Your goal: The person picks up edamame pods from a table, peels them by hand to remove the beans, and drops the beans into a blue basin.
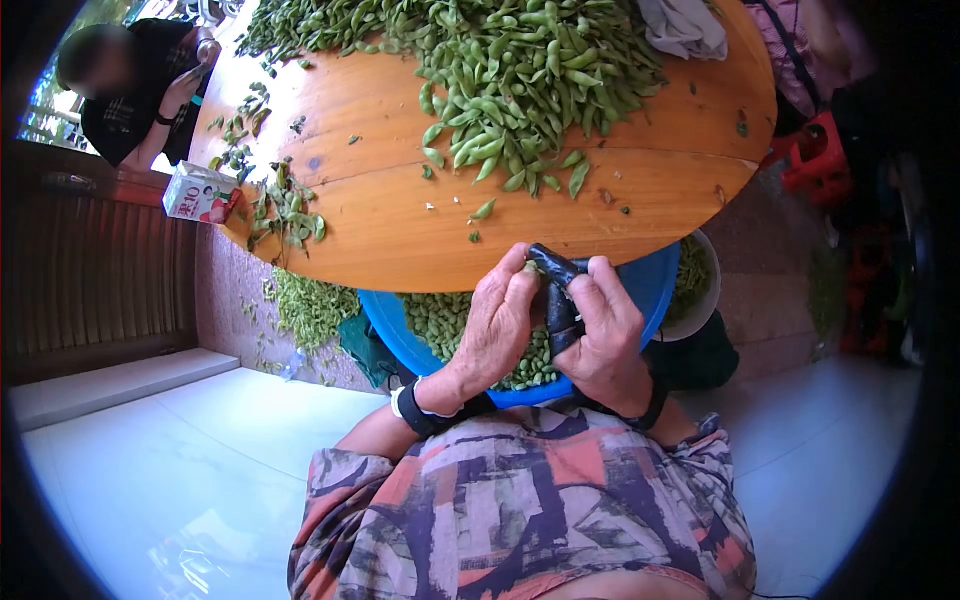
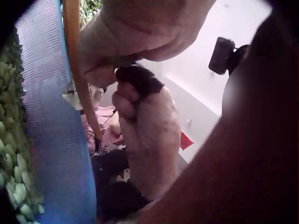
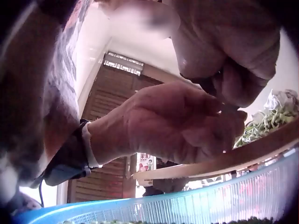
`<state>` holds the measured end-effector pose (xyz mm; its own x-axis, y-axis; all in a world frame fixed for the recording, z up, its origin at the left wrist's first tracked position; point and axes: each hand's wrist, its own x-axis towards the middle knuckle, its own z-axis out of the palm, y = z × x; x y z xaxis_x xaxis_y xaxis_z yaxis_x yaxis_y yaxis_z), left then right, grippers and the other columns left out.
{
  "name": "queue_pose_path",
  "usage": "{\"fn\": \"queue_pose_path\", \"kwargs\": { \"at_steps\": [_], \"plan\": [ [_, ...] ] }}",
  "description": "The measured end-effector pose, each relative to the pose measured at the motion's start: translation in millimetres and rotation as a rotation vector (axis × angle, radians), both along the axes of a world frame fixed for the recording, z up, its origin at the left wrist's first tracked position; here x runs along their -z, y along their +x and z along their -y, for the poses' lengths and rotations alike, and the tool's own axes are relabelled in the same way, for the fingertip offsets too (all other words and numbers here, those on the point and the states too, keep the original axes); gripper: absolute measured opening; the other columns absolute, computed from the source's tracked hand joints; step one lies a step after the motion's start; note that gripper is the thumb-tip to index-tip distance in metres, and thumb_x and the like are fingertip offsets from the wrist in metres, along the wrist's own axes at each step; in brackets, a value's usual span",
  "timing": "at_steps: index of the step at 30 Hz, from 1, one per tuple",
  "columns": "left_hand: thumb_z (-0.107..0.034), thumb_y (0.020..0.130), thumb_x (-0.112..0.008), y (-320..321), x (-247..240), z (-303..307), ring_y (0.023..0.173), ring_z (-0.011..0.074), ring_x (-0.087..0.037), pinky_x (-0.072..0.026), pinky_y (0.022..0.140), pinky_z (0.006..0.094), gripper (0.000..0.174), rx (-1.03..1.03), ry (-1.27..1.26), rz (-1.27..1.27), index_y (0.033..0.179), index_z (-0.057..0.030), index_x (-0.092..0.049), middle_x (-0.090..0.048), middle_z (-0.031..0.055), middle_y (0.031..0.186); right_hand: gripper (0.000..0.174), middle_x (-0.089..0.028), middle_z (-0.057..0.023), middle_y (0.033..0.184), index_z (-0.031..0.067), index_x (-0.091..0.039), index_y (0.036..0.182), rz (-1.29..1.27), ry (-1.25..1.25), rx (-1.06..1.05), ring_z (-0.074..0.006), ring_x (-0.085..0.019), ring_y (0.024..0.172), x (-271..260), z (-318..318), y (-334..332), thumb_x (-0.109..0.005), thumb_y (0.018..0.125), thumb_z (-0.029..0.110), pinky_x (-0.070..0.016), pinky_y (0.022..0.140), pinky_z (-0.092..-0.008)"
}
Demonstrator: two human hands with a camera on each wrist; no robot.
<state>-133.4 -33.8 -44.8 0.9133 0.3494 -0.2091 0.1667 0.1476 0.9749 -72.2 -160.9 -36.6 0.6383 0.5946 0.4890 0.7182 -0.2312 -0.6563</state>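
Note:
My left hand [image 1: 497,325] and right hand [image 1: 607,335] meet over a blue basket [image 1: 660,290] of shelled green beans [image 1: 440,325]. Between the left thumb and fingertips is pinched a small green soybean pod [image 1: 534,268], mostly hidden. Black coverings [image 1: 562,312] wrap the thumb and forefinger of the right hand, which close in on the same pod; its other fingers are curled. In the left wrist view the right hand [image 2: 152,126] shows from below, a black-covered digit against the left hand. The right wrist view shows the left hand [image 3: 173,121] above the basket rim.
A wooden table [image 1: 370,210] carries a big heap of soybean pods [image 1: 530,80], a grey cloth [image 1: 685,28] and stripped leaves [image 1: 285,210]. A drink carton [image 1: 200,193] stands at its left edge. Another person [image 1: 140,90] sits beyond. Empty hulls [image 1: 315,310] lie on the floor.

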Motion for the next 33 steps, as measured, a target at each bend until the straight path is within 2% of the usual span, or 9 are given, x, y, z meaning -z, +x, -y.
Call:
{"fn": "queue_pose_path", "kwargs": {
  "at_steps": [5, 14, 16, 18, 20, 23, 27, 31, 33],
  "plan": [
    [-0.010, 0.094, -0.039, 0, -4, -2, 0.059, 0.0041, -0.040, -0.0320, 0.050, 0.0202, 0.015, 0.047, -0.302, -0.017, 0.094, -0.0036, -0.053, -0.044, -0.0049, 0.067, 0.025, -0.049, -0.0159, 0.078, -0.0017, -0.061, 0.095, -0.186, 0.074, -0.003, -0.0348, -0.055, 0.068, 3, 3, 13, -0.061, 0.070, -0.004, -0.0456, 0.060, -0.0389],
    [-0.009, 0.096, -0.045, -8, 18, -7, 0.065, 0.0052, -0.050, -0.0425, 0.060, 0.0175, 0.027, 0.237, -0.333, 0.001, 0.118, 0.0005, -0.059, -0.059, -0.0005, 0.076, 0.028, -0.053, -0.0142, 0.081, -0.0027, -0.063, 0.100, -0.396, 0.047, -0.052, -0.0320, -0.058, 0.071, 1, 27, 20, -0.062, 0.074, 0.006, -0.0471, 0.066, -0.0360],
    [-0.004, 0.094, -0.049, -6, 2, -6, 0.069, 0.0080, -0.058, -0.0474, 0.066, 0.0219, 0.028, 0.338, -0.179, -0.023, 0.119, 0.0035, -0.059, -0.063, 0.0034, 0.079, 0.035, -0.062, -0.0132, 0.093, -0.0045, -0.062, 0.104, -0.525, 0.033, 0.093, -0.0287, -0.063, 0.082, 26, 68, 22, -0.062, 0.083, 0.024, -0.0499, 0.073, -0.0360],
    [-0.001, 0.091, -0.053, -6, -10, -20, 0.070, 0.0085, -0.060, -0.0484, 0.065, 0.0226, 0.027, 0.272, 0.030, 0.015, 0.117, 0.0033, -0.060, -0.064, 0.0039, 0.079, 0.044, -0.064, -0.0080, 0.086, -0.0032, -0.063, 0.103, -0.650, 0.041, 0.158, -0.0118, -0.063, 0.078, -5, 95, 34, -0.054, 0.091, 0.038, -0.0484, 0.066, -0.0266],
    [0.003, 0.086, -0.061, 0, -6, -38, 0.063, 0.0102, -0.060, -0.0483, 0.057, 0.0247, 0.023, 0.066, 0.655, 0.229, 0.108, 0.0004, -0.065, -0.065, 0.0047, 0.074, 0.027, -0.065, -0.0047, 0.079, -0.0024, -0.065, 0.099, -0.575, -0.199, 0.206, -0.0084, -0.061, 0.076, -26, 130, 54, -0.063, 0.084, 0.020, -0.0461, 0.066, -0.0226],
    [-0.002, 0.081, -0.067, 20, -10, -56, 0.066, 0.0195, -0.061, -0.0483, 0.060, 0.0306, 0.014, -0.113, 1.100, 0.122, 0.095, -0.0015, -0.066, -0.059, 0.0094, 0.078, 0.032, -0.069, -0.0165, 0.091, -0.0027, -0.063, 0.112, -0.353, -0.297, 0.372, -0.0216, -0.066, 0.083, -22, 151, 62, -0.053, 0.082, -0.002, -0.0487, 0.078, -0.0316],
    [-0.005, 0.081, -0.069, 35, 2, -62, 0.069, 0.0214, -0.061, -0.0477, 0.061, 0.0301, 0.012, -0.153, 1.252, 0.149, 0.092, -0.0012, -0.064, -0.058, 0.0106, 0.083, 0.037, -0.065, -0.0205, 0.085, -0.0031, -0.063, 0.108, -0.337, -0.418, 0.547, -0.0239, -0.065, 0.082, -17, 146, 59, -0.050, 0.073, -0.004, -0.0486, 0.076, -0.0327],
    [0.000, 0.081, -0.068, 35, -8, -57, 0.070, 0.0157, -0.063, -0.0480, 0.060, 0.0281, 0.010, -0.146, 1.074, 0.258, 0.089, 0.0001, -0.062, -0.062, 0.0074, 0.080, 0.037, -0.060, -0.0089, 0.075, -0.0001, -0.064, 0.111, -0.395, -0.078, 0.234, -0.0168, -0.059, 0.070, -1, 93, 49, -0.054, 0.078, 0.013, -0.0468, 0.067, -0.0289],
    [0.002, 0.082, -0.068, 26, -17, -46, 0.070, 0.0135, -0.064, -0.0486, 0.059, 0.0269, 0.010, -0.095, 0.877, 0.253, 0.089, 0.0006, -0.061, -0.064, 0.0062, 0.080, 0.037, -0.058, -0.0026, 0.074, 0.0004, -0.065, 0.112, -0.791, 0.147, 0.080, -0.0115, -0.055, 0.065, -2, 58, 39, -0.053, 0.084, 0.023, -0.0448, 0.061, -0.0262]
  ]
}}
